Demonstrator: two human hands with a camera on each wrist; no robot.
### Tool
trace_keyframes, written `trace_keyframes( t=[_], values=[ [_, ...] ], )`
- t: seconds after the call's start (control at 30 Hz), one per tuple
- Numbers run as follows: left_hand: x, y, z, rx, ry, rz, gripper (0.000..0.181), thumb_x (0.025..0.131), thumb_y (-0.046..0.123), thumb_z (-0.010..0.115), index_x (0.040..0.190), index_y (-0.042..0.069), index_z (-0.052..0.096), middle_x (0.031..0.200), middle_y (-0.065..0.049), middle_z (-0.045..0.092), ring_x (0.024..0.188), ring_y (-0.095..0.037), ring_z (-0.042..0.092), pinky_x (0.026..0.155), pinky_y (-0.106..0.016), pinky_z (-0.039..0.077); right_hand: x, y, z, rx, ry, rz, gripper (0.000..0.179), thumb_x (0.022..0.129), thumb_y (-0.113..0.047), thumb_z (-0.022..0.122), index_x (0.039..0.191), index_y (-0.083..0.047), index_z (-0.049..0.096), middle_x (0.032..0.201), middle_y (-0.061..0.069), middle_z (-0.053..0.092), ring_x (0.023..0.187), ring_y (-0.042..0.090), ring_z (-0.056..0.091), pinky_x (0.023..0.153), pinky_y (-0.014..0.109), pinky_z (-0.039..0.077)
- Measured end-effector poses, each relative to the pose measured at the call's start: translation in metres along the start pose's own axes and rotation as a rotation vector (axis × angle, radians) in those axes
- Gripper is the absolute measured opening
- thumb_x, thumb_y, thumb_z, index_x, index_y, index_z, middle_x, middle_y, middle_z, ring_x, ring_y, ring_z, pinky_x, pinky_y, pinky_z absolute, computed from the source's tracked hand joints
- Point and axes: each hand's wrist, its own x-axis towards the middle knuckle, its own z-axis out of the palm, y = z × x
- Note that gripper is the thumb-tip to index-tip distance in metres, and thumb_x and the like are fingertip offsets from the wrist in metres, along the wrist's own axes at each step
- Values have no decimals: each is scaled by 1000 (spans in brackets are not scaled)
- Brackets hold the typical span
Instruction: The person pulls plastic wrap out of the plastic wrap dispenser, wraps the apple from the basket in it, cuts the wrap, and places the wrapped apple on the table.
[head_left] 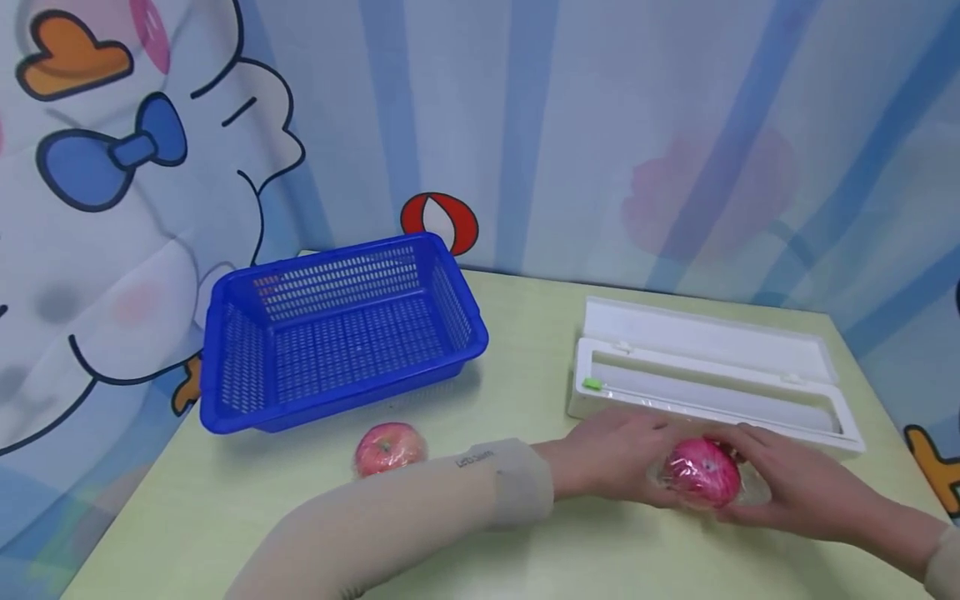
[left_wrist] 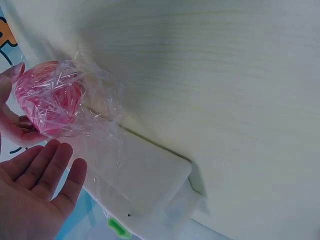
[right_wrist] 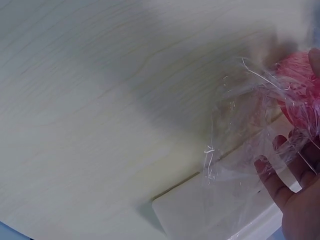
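Note:
An apple (head_left: 703, 473) in loose clear plastic film (right_wrist: 235, 115) sits between both hands, over the table's right part. My left hand (head_left: 622, 454) holds it from the left, its thumb on the near side; its outer fingers (left_wrist: 52, 170) are stretched out below the fruit in the left wrist view. From the right, my right hand (head_left: 798, 483) grips the apple, thumb in front and fingers behind. Film hangs loosely off the fruit towards the right hand's fingers (right_wrist: 272, 180) in the right wrist view. Part of each grip is hidden by the apple and film.
Behind the hands lies a long white cling film dispenser (head_left: 720, 392), lid raised, with a green slider (head_left: 592, 383). A blue plastic basket (head_left: 341, 408) stands at the back left. Another film-wrapped apple (head_left: 388, 448) sits before it, beyond my left sleeve (head_left: 405, 517). A printed curtain (head_left: 555, 150) hangs behind the table.

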Motion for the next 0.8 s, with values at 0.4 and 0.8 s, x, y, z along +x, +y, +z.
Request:
trace_keyframes(
  t=[0.4, 0.8],
  values=[
    [-24, -17, -27, 150, 12, -59, 71, 94, 67, 71, 151, 26, 58, 134, 9, 66, 119, -8, 61, 100, -25, 52, -7, 10, -17, -33, -81, 84, 100, 70, -74, 87, 144, -13, 60, 122, 4, 69, 103, 26, 71, 75, 47, 64],
    [-33, -50, -42, 120, 112, -204, 73, 98, 63, 69, 155, 20, 54, 147, 2, 62, 131, -15, 59, 107, -33, 52, 10, 2, -52, -124, 76, -3, 74, 85, -51, 88, 140, -9, 61, 121, 10, 69, 100, 26, 71, 71, 44, 62]
  ],
)
